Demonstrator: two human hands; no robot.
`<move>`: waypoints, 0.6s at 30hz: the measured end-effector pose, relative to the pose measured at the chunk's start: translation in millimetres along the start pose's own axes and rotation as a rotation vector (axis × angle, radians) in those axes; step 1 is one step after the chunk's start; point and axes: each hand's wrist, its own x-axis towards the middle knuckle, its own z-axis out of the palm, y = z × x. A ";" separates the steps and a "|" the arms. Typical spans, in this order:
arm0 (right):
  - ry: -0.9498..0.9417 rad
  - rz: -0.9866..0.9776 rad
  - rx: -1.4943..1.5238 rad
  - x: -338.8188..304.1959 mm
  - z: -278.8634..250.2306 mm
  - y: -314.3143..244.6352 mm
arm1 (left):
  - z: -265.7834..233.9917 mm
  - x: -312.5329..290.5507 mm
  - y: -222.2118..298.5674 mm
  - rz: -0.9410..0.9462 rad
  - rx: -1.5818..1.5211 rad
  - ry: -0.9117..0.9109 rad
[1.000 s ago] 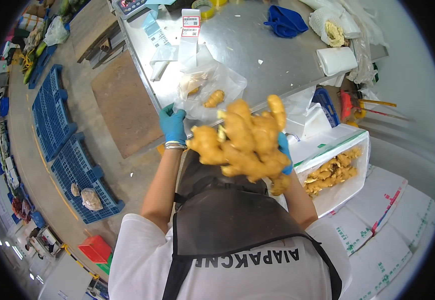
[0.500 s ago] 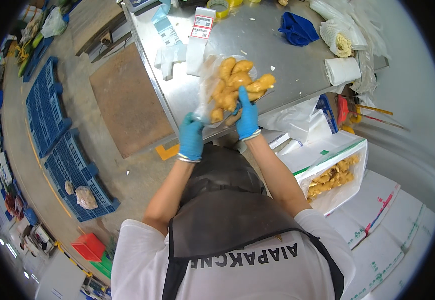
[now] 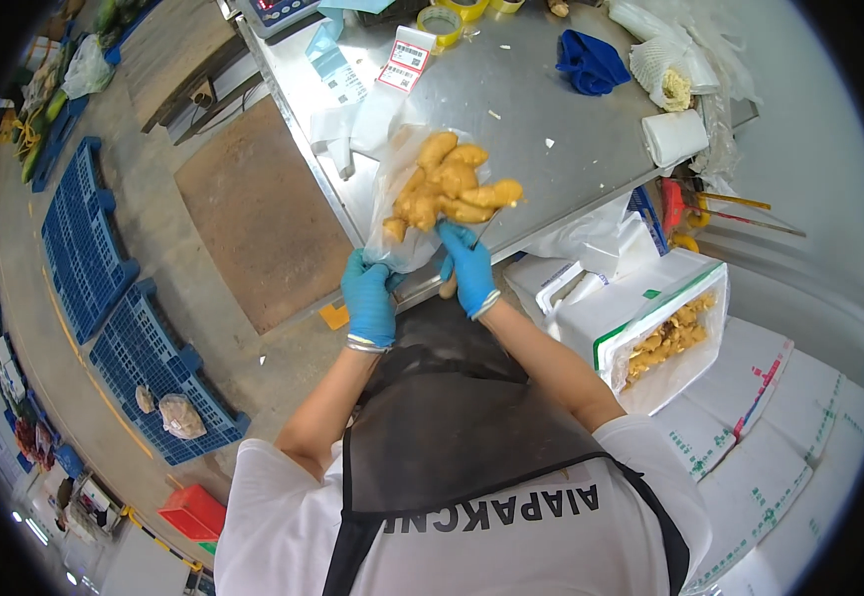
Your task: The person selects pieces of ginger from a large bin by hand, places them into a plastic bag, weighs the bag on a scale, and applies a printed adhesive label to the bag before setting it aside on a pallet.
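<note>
A knobbly yellow ginger root (image 3: 447, 184) lies in the mouth of a clear plastic bag (image 3: 388, 204), over the near edge of the metal table. My left hand (image 3: 370, 303), in a blue glove, is closed on the bag's near end. Also blue-gloved, my right hand (image 3: 470, 273) is curled just below the ginger, its fingertips touching the root's near side. A tan rounded end (image 3: 449, 288) pokes out under that hand and a thin dark edge shows above it, like a small tan-handled tool. The right palm is hidden.
The metal table (image 3: 511, 99) carries label strips (image 3: 404, 62), tape rolls (image 3: 442, 25), a blue cloth (image 3: 593, 62) and white packing (image 3: 675, 139). At right stands a white foam box (image 3: 606, 348) of ginger, with cartons (image 3: 750, 477) beside it. Blue pallets (image 3: 158, 372) lie left.
Both hands and the bagged ginger have come a little nearer to me. My right hand has slid from the ginger's side to below it, and more of the bag shows spread beneath the root.
</note>
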 end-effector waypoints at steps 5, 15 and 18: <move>-0.174 0.294 0.214 -37.3 -35.2 3.5 | -11.1 11.5 0.1 -0.189 -0.106 0.047; 0.141 -0.131 -0.390 29.1 -129.5 -84.6 | 28.2 0.9 9.3 0.680 0.971 0.302; 0.020 -0.260 -0.421 94.3 -109.3 -84.4 | 63.8 2.3 29.3 0.836 1.392 0.174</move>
